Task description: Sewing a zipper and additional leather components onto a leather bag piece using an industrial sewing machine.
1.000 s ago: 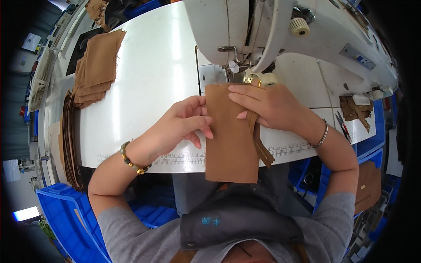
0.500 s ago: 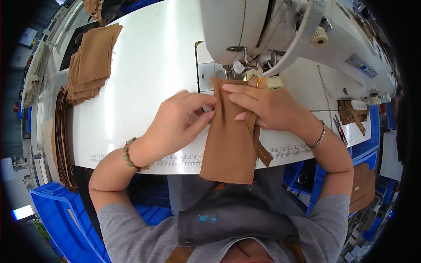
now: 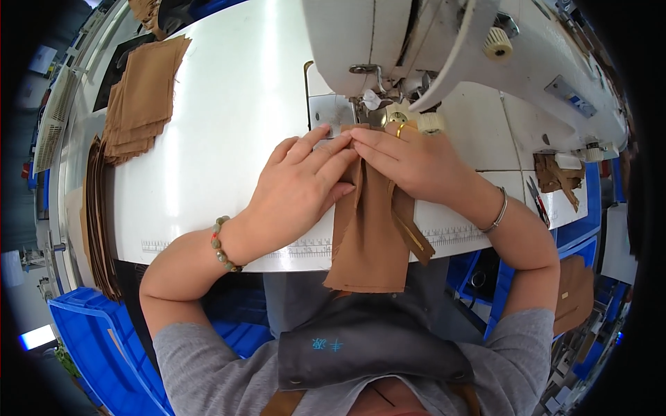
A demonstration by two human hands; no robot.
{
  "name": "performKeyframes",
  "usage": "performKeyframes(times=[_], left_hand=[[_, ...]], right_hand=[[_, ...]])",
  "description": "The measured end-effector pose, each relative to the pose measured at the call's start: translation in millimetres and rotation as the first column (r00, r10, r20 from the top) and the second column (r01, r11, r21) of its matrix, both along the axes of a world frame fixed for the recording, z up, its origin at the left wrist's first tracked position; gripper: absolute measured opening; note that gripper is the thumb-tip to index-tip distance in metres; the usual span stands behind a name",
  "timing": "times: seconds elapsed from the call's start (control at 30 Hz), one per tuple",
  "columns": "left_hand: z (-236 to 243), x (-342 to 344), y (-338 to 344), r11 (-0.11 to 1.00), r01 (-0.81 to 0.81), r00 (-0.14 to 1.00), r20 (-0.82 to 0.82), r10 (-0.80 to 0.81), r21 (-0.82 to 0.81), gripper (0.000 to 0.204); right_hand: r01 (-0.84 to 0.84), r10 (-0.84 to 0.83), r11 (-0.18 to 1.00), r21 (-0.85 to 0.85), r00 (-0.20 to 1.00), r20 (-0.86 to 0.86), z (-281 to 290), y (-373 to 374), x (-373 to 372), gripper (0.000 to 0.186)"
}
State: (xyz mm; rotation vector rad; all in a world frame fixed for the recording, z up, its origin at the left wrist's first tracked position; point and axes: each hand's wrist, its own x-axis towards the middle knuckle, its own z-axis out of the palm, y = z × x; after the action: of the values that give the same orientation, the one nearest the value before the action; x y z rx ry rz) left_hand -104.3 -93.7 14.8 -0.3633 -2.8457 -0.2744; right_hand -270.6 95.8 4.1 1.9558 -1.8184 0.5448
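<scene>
A brown cloth piece (image 3: 374,243) lies under the head of a white sewing machine (image 3: 368,41), its far end close by the presser foot (image 3: 359,111) and its near end hanging over the table edge. My left hand (image 3: 298,184) grips the cloth's left edge, thumb below and fingers on top, raising a lengthwise fold. My right hand (image 3: 420,163) holds the far end, its fingers together and pressed on the fabric; its thumb is hidden. Both sets of fingertips meet near the foot. A narrow brown strip with a zipper (image 3: 414,239) trails from under my right hand.
Stacked brown cloth pieces (image 3: 142,97) lie at the far left, with more draped over the left edge (image 3: 100,222). Scissors (image 3: 537,201) and brown scraps (image 3: 555,177) lie at the right. A ruler scale (image 3: 298,247) runs along the front edge. Blue bins (image 3: 97,333) stand below.
My left hand has moved right and forward onto the cloth, its fingers now reaching the right fingertips. The cloth has gathered into a fold, and its near end has shifted slightly right.
</scene>
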Motion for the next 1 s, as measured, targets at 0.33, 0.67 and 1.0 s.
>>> performKeyframes(times=[0.33, 0.67, 1.0], left_hand=[[5, -3, 2, 0.993, -0.033, 0.999, 0.002, 0.034, -0.114, 0.063], [6, -20, 11, 0.985, -0.111, 0.994, -0.031, 0.108, -0.134, 0.060], [1, -29, 5, 0.989, -0.112, 0.993, -0.048, 0.108, -0.094, 0.060]], right_hand=[[0.000, 0.000, 1.000, 0.021, 1.000, -0.001, 0, 7, -1, 0.020], [0.022, -0.023, 0.999, -0.038, 1.000, -0.019, -5, 3, -23, 0.023], [0.061, -0.061, 0.998, -0.015, 0.998, -0.017, -13, 4, -33, 0.029]])
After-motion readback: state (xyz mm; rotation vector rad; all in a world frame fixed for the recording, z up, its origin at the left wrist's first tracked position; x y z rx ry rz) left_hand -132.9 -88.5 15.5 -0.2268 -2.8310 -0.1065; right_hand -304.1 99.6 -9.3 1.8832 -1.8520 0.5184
